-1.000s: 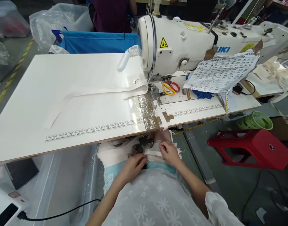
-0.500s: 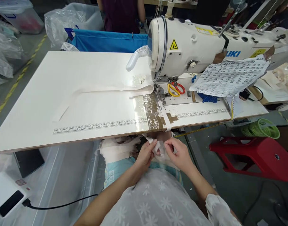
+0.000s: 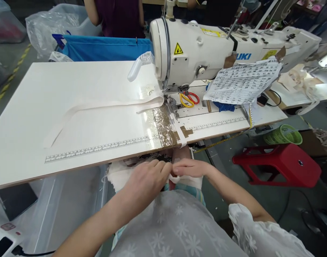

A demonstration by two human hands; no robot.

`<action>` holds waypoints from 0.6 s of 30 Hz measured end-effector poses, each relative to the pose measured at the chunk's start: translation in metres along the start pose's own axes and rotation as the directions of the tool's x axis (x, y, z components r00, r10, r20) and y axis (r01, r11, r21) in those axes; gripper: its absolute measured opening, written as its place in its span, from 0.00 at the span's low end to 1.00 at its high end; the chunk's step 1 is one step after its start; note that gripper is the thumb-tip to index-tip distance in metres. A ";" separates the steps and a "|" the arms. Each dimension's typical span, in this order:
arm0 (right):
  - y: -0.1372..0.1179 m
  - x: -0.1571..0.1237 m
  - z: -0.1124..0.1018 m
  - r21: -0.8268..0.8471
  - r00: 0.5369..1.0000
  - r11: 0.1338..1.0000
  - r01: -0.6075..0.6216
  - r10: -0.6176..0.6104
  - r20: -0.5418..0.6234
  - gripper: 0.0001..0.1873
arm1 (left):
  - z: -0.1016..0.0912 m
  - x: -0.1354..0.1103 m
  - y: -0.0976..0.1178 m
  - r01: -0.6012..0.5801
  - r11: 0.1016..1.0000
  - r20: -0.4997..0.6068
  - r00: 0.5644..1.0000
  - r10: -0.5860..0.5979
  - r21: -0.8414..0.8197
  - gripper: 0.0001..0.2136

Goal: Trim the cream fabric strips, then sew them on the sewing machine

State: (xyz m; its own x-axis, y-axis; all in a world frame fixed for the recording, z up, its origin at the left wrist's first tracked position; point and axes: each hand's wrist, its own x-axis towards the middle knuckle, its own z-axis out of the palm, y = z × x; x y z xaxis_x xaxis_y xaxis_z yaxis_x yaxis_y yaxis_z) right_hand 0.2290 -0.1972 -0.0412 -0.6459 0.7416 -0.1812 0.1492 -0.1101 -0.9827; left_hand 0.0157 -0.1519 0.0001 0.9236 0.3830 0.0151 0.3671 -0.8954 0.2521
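My left hand is closed, back upward, over my lap just below the table's front edge. My right hand meets it from the other side, fingertips pinched together near the left thumb. Between and under them shows a piece of white cloth, mostly hidden by the fingers. More off-white fabric with frayed edges lies across my lap. On the table, a long white fabric strip runs leftward from a folded end beside the needle of the sewing machine.
Red-and-yellow-handled scissors lie by the needle area. A handwritten sheet hangs from the machine. The white tabletop carries a ruler tape. A red stool and green basket stand right. A person is behind the blue cloth bin.
Both hands have risen slightly and come together; the left has turned back-up over the cloth. The view has shifted, so the table and machine appear further left.
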 end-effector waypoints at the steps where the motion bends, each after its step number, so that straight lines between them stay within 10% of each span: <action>1: -0.002 0.000 -0.001 0.070 0.999 0.998 0.004 -0.008 0.054 0.25 | -0.003 0.001 -0.002 0.019 1.000 -0.041 0.999 -0.019 -0.003 0.10; 5: -0.011 -0.003 -0.002 0.175 1.000 0.984 0.024 -0.025 0.001 0.20 | -0.010 0.002 -0.014 0.074 0.980 -0.035 0.996 -0.082 -0.187 0.08; 9: -0.020 -0.026 -0.017 -0.214 0.940 0.977 -0.006 -0.067 -0.335 0.16 | -0.019 -0.018 -0.045 0.223 0.837 0.238 0.965 -0.115 -0.500 0.15; 13: -0.036 -0.072 -0.052 -0.442 0.898 0.881 -0.170 -0.046 -0.437 0.17 | -0.033 -0.055 -0.099 0.444 0.710 0.410 0.881 -0.235 -0.547 0.21; 16: -0.049 -0.104 -0.083 -0.562 0.856 0.774 -0.293 -0.049 -0.514 0.19 | -0.046 -0.084 -0.137 0.541 0.725 0.288 0.841 -0.458 -0.427 0.20; 18: -0.052 -0.117 -0.101 -0.688 0.774 0.622 -0.375 -0.198 -0.601 0.21 | -0.055 -0.096 -0.151 0.570 0.747 -0.005 0.794 -0.608 -0.343 0.19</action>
State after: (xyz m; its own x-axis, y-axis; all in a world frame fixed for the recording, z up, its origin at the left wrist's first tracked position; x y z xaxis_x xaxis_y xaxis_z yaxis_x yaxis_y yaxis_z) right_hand 0.3726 -0.2111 0.0355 -0.0797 0.9938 0.0781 0.8499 0.1087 -0.5156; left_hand -0.1349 -0.0409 0.0135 0.5096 0.8495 -0.1369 0.7629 -0.3725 0.5284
